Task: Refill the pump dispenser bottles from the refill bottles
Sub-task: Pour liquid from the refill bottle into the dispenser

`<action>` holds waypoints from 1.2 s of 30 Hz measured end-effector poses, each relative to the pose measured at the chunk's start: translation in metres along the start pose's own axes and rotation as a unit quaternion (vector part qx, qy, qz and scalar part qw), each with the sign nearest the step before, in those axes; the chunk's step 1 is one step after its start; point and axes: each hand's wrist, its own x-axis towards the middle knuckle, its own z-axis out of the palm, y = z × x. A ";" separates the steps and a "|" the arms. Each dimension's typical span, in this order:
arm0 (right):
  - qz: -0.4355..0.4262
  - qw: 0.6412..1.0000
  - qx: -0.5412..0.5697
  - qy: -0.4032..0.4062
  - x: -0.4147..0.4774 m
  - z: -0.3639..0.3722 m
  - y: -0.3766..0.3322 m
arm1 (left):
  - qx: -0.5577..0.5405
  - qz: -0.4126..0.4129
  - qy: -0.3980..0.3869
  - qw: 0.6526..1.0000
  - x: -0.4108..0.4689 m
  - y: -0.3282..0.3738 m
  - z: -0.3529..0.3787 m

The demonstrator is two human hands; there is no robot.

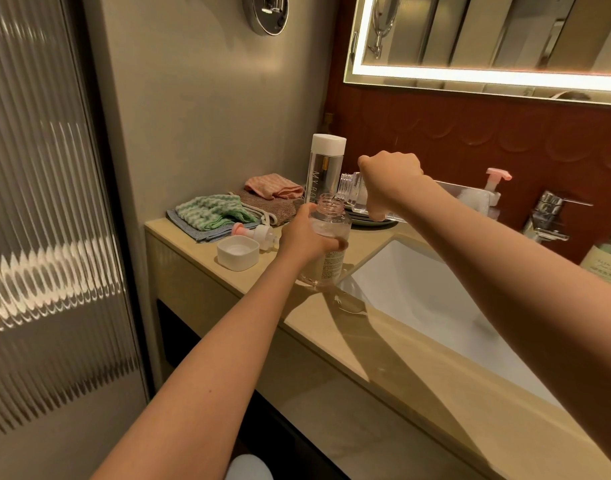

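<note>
Step in hand: pouring, first dispenser by the look of it; left hand (306, 237) wraps around the pump dispenser bottle (332, 268), fingers curled on its upper body, steadying it upright on the counter (183, 232) right at the edge of the sink (418, 282); neck is open, pump off; right hand (390, 180) grips the clear refill bottle (353, 189) in a closed fist, tipped nearly flat, its mouth just over the dispenser's neck; cannot tell whether the rims touch; liquid level hard to read through the clear walls.

Pump head (259, 235) lies on its side on the counter just left of the dispenser; white square cap (237, 252) sits open side up beside it; a second tall capped bottle (325, 168) stands behind; folded cloths (214, 213) farther left; another pink-pump bottle (494, 188) near the faucet (548, 211).

Next move, my judgement: keep mouths aligned, watch fill level, tip refill bottle back upright before overflow, then screw pump head back on; spill risk is into sink or over counter.
</note>
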 end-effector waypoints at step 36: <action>0.009 1.000 0.008 -0.009 -0.001 -0.003 -0.002 | -0.002 0.004 0.002 1.000 0.007 -0.005 0.003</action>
